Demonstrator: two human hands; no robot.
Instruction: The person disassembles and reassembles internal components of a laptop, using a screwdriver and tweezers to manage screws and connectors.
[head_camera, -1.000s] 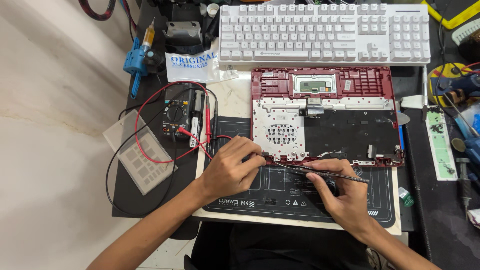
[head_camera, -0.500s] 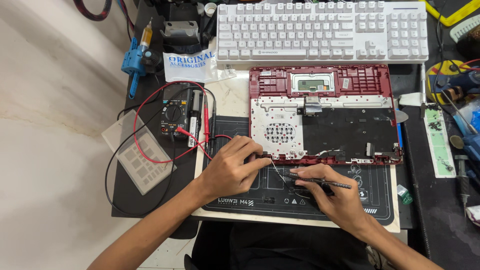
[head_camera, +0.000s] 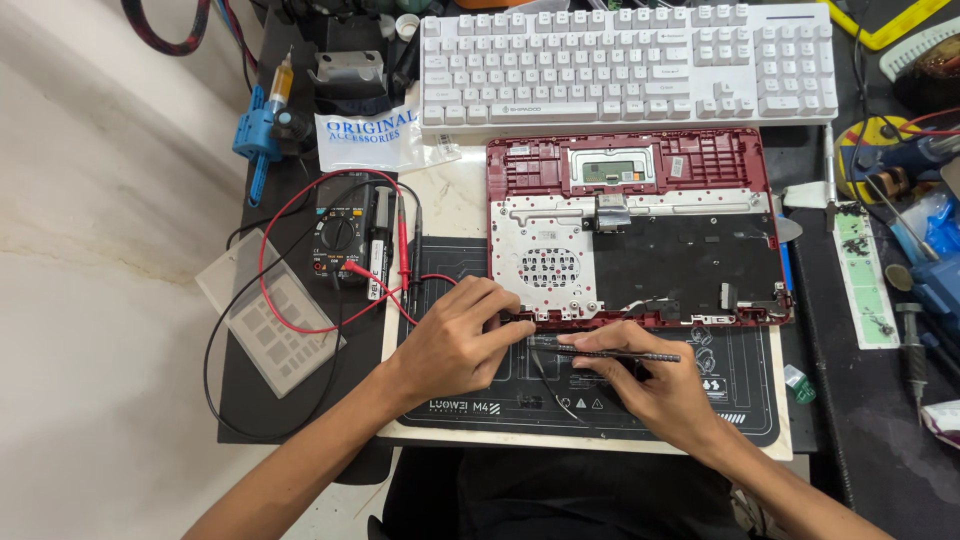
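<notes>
1. The red laptop shell (head_camera: 630, 235) lies open, inner side up, just beyond both hands. Its near edge is touching the fingertips of the left hand (head_camera: 455, 340).
2. The dark work mat (head_camera: 740, 385) is under both hands and under the shell. The white keyboard (head_camera: 625, 65) is far beyond the hands, behind the shell.
3. The multimeter (head_camera: 340, 235) with its red and black leads lies to the left of the left hand, a little beyond it. A clear parts tray (head_camera: 270, 320) is further left.
4. The left hand is curled narrow. Its fingers press on a small part at the near edge of the shell; what they pinch I cannot tell, it is hidden.
5. The right hand (head_camera: 650, 385) is closed around a thin dark screwdriver (head_camera: 610, 352), held like a pen. The tool lies almost flat and its tip points left, toward the left fingertips.
6. To do this well, I think the left fingers should keep the small part steady against the shell. The tip should sit fully on its target before any turn, with light pressure, because the thin wires (head_camera: 545, 375) near the tip could be caught.
7. Against the frame of half a second ago, the two hands are nearly in the same places. The tool seems now a little closer to the left fingertips.
</notes>
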